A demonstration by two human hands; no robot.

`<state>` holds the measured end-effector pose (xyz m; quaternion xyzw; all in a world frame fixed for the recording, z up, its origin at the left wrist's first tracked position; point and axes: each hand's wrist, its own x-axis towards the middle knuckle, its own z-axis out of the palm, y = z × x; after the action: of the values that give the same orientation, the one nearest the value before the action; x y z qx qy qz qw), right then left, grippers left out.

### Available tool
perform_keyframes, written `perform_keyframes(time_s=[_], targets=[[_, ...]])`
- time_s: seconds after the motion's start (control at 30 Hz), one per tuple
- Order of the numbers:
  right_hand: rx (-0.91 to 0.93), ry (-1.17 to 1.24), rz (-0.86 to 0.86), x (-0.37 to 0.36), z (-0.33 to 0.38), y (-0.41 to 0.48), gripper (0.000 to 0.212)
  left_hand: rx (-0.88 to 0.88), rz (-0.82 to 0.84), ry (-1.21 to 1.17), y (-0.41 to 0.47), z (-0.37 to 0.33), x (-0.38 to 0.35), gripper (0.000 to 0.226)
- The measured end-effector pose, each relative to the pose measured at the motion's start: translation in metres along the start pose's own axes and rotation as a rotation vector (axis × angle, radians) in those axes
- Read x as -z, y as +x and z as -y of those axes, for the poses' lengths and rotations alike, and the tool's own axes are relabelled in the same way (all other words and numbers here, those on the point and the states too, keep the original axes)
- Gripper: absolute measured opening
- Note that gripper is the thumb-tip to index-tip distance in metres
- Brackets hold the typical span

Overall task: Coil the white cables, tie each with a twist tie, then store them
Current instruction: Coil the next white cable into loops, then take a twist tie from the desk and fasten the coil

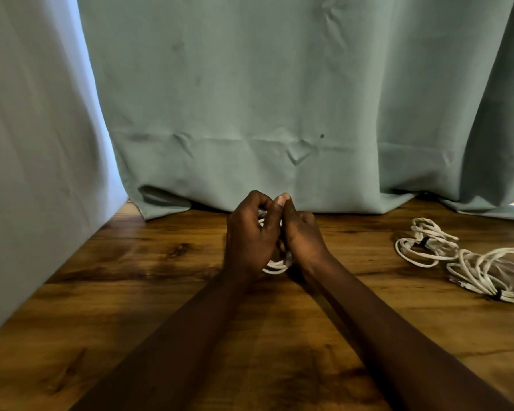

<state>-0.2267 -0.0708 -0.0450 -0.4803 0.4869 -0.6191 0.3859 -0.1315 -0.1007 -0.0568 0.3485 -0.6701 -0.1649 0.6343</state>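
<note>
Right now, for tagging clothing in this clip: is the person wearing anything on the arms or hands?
The left hand and right hand are bare: no gloves, and no rings on the fingers that show. Both forearms are uncovered down to the frame's bottom edge, with no sleeve, watch or bracelet in view.

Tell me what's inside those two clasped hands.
A coil of white cable pokes out below the left hand and right hand. A dark strip shows between them near the top; the hands cover the rest.
</note>
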Motion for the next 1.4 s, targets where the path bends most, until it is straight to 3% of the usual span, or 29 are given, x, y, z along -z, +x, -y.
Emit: perform_keyframes(time_s=[0.2,0.3,0.43,0.53,0.63,0.83,1.0,1.17,1.3,1.4], targets=[[-0.041,0.174,0.060,-0.007,-0.008,0.000,0.050,0.309,-0.257,-0.033,0.011,0.005,0.005,0.037],[0.102,0.048,-0.028,-0.015,-0.010,-0.006,0.046,0.384,-0.253,-0.126,0.007,0.004,0.001,0.035],[0.351,-0.300,-0.263,-0.007,-0.004,-0.012,0.049,0.358,-0.021,-0.217,0.000,-0.003,-0.003,0.034],[0.380,-0.330,-0.289,0.015,0.003,-0.017,0.042,0.284,0.180,-0.324,-0.008,-0.015,-0.002,0.023],[0.361,-0.329,-0.325,0.037,0.008,-0.038,0.029,0.255,0.255,-0.421,-0.021,-0.039,-0.007,0.016],[0.535,-0.716,-0.540,0.110,0.030,-0.103,0.044,0.144,0.372,-0.562,-0.065,-0.103,-0.042,0.017],[0.491,-0.718,-0.647,0.196,0.037,-0.151,0.059,0.263,0.557,-0.711,-0.107,-0.158,-0.092,0.016],[0.331,-0.722,-0.804,0.298,0.040,-0.184,0.068,0.075,0.665,-0.446,-0.116,-0.201,-0.158,0.037],[0.220,-0.809,-0.885,0.369,0.037,-0.191,0.066,-0.211,0.834,-0.096,-0.089,-0.234,-0.225,0.015],[0.170,-0.690,-0.952,0.392,0.026,-0.188,0.066,-0.406,0.975,0.174,-0.070,-0.248,-0.280,0.016]])
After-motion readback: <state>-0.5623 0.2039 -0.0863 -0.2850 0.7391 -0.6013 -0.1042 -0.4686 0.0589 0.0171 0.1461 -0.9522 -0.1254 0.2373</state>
